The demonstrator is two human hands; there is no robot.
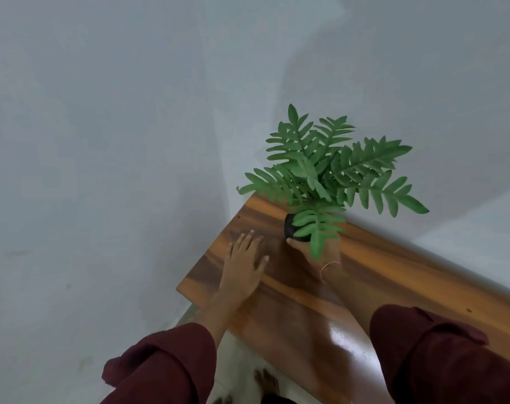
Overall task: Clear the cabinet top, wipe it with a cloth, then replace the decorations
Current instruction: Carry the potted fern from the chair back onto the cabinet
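Lying flat on the cabinet top (393, 272), left hand (243, 263), fingers straight; right hand (329, 253), grip clamped round plant pot (290, 228).

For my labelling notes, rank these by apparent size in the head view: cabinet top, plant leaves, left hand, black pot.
Largest to smallest:
cabinet top
plant leaves
left hand
black pot
The pot is partly hidden by leaves and the right hand.
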